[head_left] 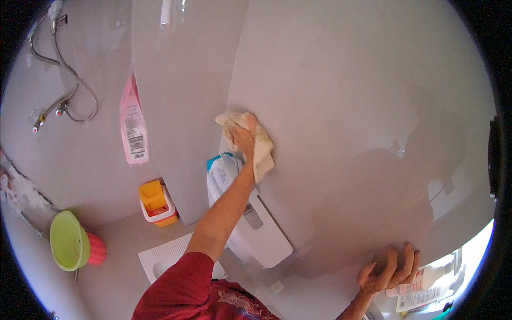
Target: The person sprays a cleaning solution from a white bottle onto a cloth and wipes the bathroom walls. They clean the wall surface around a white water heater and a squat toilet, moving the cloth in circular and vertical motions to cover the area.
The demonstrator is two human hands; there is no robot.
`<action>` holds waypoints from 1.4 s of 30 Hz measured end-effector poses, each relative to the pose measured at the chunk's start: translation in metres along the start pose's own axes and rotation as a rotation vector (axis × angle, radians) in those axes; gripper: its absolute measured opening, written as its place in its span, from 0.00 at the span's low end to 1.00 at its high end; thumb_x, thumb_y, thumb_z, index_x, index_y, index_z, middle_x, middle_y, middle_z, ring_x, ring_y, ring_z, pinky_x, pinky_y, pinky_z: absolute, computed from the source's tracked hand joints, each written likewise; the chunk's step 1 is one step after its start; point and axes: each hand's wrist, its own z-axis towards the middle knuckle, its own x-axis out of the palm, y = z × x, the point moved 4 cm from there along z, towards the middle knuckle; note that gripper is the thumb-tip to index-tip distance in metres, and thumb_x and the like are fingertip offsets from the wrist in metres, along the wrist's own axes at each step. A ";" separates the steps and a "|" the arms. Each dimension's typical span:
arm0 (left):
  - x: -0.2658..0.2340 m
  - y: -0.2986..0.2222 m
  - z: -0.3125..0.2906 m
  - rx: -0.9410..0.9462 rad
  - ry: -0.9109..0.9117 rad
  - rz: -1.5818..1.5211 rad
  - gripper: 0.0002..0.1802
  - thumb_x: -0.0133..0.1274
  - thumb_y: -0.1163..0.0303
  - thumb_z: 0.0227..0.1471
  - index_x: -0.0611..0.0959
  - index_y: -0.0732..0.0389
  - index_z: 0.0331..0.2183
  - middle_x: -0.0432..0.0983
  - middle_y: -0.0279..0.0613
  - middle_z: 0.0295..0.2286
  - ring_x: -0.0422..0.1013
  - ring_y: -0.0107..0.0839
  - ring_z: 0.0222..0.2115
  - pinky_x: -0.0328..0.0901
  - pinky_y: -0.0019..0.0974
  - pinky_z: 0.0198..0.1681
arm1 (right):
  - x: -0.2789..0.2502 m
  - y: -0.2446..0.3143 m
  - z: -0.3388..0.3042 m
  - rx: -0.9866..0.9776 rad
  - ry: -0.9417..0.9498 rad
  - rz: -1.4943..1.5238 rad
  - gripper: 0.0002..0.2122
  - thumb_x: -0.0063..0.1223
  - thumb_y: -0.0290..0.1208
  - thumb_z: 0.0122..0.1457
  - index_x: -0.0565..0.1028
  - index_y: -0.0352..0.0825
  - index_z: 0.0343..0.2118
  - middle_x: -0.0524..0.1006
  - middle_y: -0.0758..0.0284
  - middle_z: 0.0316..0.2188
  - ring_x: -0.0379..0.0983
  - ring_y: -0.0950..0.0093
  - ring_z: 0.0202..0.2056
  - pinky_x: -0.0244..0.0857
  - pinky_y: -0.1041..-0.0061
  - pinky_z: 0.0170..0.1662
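Note:
My left hand (244,137) presses a cream cloth (263,154) against the smooth grey wall (330,96), near a seam at the corner. The cloth is bunched round its fingers and hangs down past the wrist. Under my left forearm is a white box with a grey panel (273,237), like a toilet cistern, and a white and blue packet (224,169) sits on it. My right hand (390,270) is at the lower right with bent fingers apart, fingertips against the wall. It holds nothing I can see.
Bottles (426,282) stand by a bright window at the lower right. On the left are a pink packet (133,125) on the wall, metal hoses (74,80), a yellow and red bin (156,202), a green basin (69,240) against a red bucket (96,249), and a white squat toilet (154,258).

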 end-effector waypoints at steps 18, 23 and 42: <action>-0.089 0.098 -0.371 0.207 0.676 0.295 0.53 0.47 0.47 0.50 0.45 0.88 0.51 0.37 0.82 0.53 0.39 0.65 0.57 0.33 0.51 0.61 | -0.002 -0.009 -0.001 0.032 0.000 0.199 0.10 0.45 0.39 0.48 0.76 0.42 0.28 0.72 0.64 0.47 0.58 0.60 0.53 0.48 0.62 0.51; -0.083 -0.022 -0.344 0.459 0.755 0.127 0.53 0.47 0.46 0.49 0.45 0.84 0.53 0.37 0.74 0.55 0.38 0.61 0.58 0.33 0.49 0.61 | -0.001 -0.013 -0.006 0.040 -0.018 0.193 0.10 0.45 0.38 0.48 0.77 0.43 0.28 0.72 0.66 0.47 0.59 0.61 0.54 0.47 0.63 0.50; 0.035 0.010 0.026 0.438 0.264 0.159 0.52 0.50 0.44 0.47 0.51 0.76 0.56 0.46 0.67 0.56 0.45 0.56 0.58 0.40 0.45 0.61 | -0.002 0.065 -0.026 0.057 0.166 0.554 0.13 0.51 0.36 0.45 0.75 0.39 0.35 0.69 0.58 0.48 0.57 0.56 0.53 0.51 0.54 0.51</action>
